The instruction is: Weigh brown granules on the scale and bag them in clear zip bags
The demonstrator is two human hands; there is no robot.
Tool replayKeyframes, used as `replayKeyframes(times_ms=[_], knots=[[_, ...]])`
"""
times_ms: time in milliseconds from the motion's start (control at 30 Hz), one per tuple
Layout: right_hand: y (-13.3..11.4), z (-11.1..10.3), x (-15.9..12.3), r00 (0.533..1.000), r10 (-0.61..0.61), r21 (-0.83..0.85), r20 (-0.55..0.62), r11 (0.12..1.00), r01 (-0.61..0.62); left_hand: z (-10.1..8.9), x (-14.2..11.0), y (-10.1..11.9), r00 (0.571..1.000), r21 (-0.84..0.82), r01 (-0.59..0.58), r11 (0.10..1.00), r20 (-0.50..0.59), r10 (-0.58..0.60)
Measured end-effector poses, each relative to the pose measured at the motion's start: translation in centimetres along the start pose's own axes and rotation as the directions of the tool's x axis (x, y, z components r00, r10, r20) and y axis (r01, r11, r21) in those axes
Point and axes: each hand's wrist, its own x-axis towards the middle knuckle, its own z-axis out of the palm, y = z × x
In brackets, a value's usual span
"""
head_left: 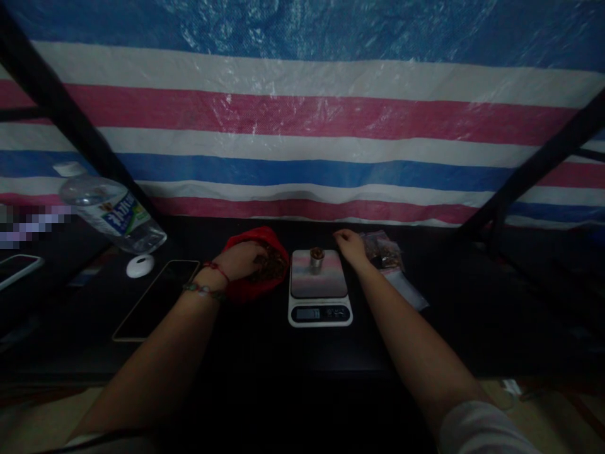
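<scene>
While dipping left hand [240,259] into red bag [243,291] of brown pieces [273,265], resting curled right hand [352,247] beside scale [319,286].
Cannot tell whether gripping anything with either. Between hands, upright on scale: small metal cup [317,260]. Could topple cup by brushing it with right fingers; could scatter pieces by pulling left hand out too fast.

A black table [265,353] supports a white digital scale [319,311], a red bag [236,289], a phone [155,299], a plastic bottle [116,211] and small plastic bags [390,252] right of the scale.
</scene>
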Motion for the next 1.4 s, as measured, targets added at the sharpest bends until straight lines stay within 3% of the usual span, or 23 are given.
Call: replayKeyframes(times_ms=[333,667,833,967,1167,1400], knots=[[-0.6,-0.3,-0.3,1.0,0.001,0.024,0.023,1.0,-0.002,-0.6,0.0,-1.4,0.999,0.048,0.028,0.998,-0.048,-0.026],[-0.4,-0.2,-0.1,1.0,0.007,0.017,0.018,1.0,-0.008,-1.2,-0.1,0.2,0.988,-0.07,-0.107,0.992,-0.121,0.098],[-0.6,-0.3,-0.3,1.0,-0.012,0.021,0.02,1.0,0.012,-1.8,-0.7,0.0,0.995,-0.08,-0.061,0.995,-0.079,0.054],[-0.6,-0.3,-0.2,0.999,0.0,0.009,0.032,1.0,0.0,-1.1,-0.6,-0.2,1.0,-0.07,-0.007,0.998,-0.003,0.007],[-0.3,-0.1,-0.1,0.999,-0.009,0.006,0.039,1.0,0.009,0.2,0.1,-0.3,0.998,-0.037,-0.052,0.998,-0.025,0.051],[-0.5,-0.3,-0.2,0.999,-0.02,-0.007,0.039,1.0,0.021,0.2,0.2,-1.4,0.999,-0.07,-0.044,0.997,-0.035,0.042]])
